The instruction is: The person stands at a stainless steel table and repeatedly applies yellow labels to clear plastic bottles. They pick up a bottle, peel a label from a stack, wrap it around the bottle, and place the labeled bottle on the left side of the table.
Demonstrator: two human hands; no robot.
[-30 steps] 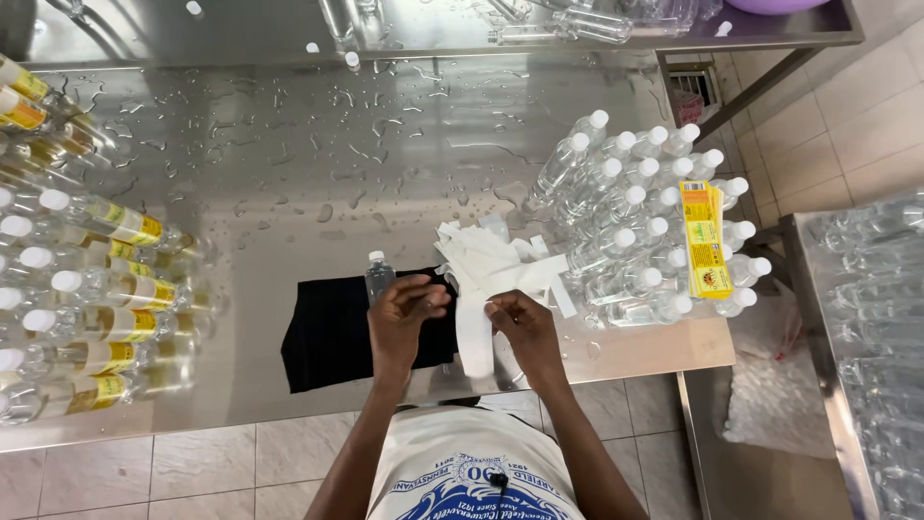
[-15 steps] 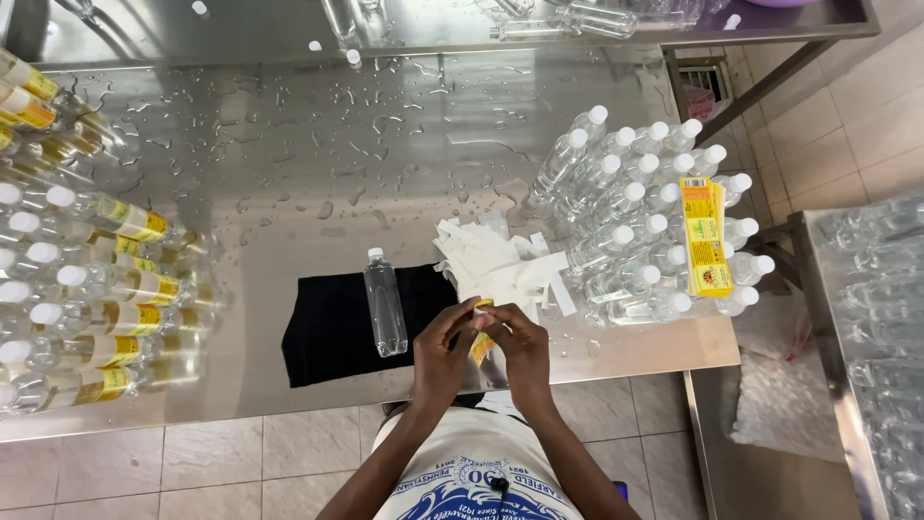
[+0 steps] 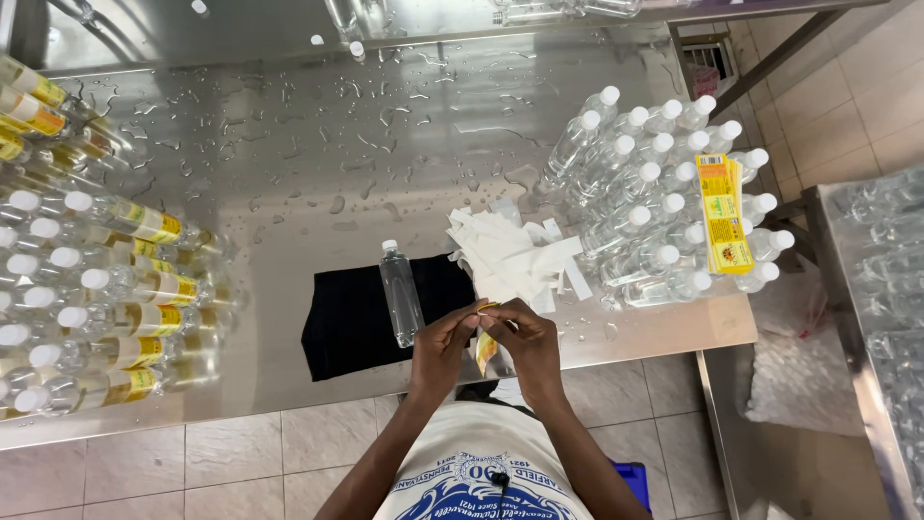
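Just below the middle of the frame, the left hand (image 3: 445, 345) and the right hand (image 3: 525, 339) are meeting fingertip to fingertip, both pinching a small yellow sticker label (image 3: 486, 347) at its upper end, which looks like the grip for peeling it from a backing, though the fingers are hiding the detail. The label is hanging between the palms with its long axis running nearly up and down in the picture, its free end pointing toward the bottom edge and the person's white printed shirt (image 3: 486, 472). It is being held over the near rim of the wet, shiny steel tabletop (image 3: 318, 144). Just left of the hands a clear unlabelled plastic bottle with a white cap (image 3: 400, 294) is lying on its side across a black folded cloth (image 3: 351, 313), cap pointing toward the top of the frame; the cloth is probably keeping it from rolling and sliding on the wet steel. Just above the hands a loose heap of white paper strips (image 3: 510, 255) is lying, likely spent backings dropped within easy reach. At the right of the frame bare capped bottles are lying stacked in a pile (image 3: 635, 207), with a bundle of yellow labels (image 3: 724, 214) resting on top of them. Along the left edge, bottles already wearing yellow labels are lying in rows (image 3: 106, 289).
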